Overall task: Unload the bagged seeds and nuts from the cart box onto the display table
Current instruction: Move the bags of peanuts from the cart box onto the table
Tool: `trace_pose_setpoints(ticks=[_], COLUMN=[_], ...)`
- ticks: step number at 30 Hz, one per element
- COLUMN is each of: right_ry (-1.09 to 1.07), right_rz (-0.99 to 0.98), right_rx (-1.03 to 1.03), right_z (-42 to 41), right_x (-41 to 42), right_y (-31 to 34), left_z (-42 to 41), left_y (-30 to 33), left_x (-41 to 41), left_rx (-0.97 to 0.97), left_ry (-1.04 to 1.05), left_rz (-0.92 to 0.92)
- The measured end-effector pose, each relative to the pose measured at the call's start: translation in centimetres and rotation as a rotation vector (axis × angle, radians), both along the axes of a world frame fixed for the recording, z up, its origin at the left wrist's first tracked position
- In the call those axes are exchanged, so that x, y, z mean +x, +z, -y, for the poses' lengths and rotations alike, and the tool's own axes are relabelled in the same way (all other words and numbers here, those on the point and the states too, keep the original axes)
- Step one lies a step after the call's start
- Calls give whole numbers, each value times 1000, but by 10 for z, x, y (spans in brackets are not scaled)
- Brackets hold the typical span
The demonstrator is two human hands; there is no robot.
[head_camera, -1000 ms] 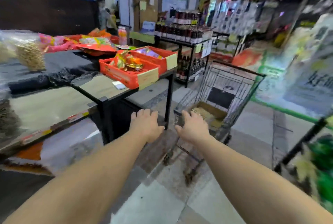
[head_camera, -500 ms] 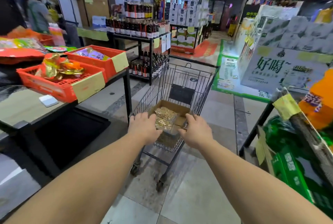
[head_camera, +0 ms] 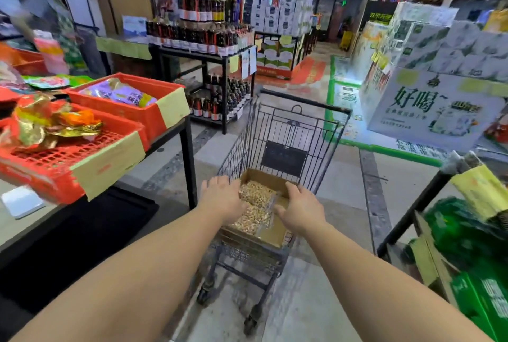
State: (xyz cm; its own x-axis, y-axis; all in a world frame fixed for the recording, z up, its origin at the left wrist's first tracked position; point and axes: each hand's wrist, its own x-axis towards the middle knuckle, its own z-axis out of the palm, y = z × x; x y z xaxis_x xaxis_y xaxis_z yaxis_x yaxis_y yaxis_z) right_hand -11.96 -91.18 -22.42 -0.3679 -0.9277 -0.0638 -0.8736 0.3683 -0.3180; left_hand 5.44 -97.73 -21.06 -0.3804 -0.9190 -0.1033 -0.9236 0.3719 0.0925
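Compared with half a second ago, both hands are now further forward and lower, over the cardboard box (head_camera: pixel 275 234) instead of at the near rim of the cart (head_camera: pixel 291 132), and the cart looks a little closer to the person. The left hand (head_camera: pixel 223 198) lies with its fingers spread and fairly straight on the left edge of the bags of nuts (head_camera: pixel 255 208); it rests there, and I cannot see any finger curled under a bag. The right hand (head_camera: pixel 301 208) is also wide, with relaxed fingers, just beside the bags on their right side and above the bare brown floor of the box. The bags are clear, shiny plastic, flat and soft, full of small pale yellow kernels, and they lie inside the box, which stands in the basket of the cart. The cart is made of thin dark wire with a black handle bar at the far end. At the left stands the worktop (head_camera: pixel 24 227) with a dark metal frame, and on it are two red plastic crates (head_camera: pixel 66 165) with a grid bottom and yellow paper labels; one holds crumpled gold and red foil packets (head_camera: pixel 46 121), the other purple packets (head_camera: pixel 121 93).
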Motion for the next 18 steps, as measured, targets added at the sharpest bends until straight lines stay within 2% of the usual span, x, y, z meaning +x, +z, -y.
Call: trace_pose_setpoints(ticks=[8,18], right_ry=[-57,15], right_rz=[29,45], right_rx=[79,165], right_z=[62,138], right_x=[-22,-96], right_y=[-30,-62], left_z=[81,142], left_y=[-34,-64], left_x=[-7,-73], left_rx=[75,133], left_ry=[-18,62], left_rz=[37,76])
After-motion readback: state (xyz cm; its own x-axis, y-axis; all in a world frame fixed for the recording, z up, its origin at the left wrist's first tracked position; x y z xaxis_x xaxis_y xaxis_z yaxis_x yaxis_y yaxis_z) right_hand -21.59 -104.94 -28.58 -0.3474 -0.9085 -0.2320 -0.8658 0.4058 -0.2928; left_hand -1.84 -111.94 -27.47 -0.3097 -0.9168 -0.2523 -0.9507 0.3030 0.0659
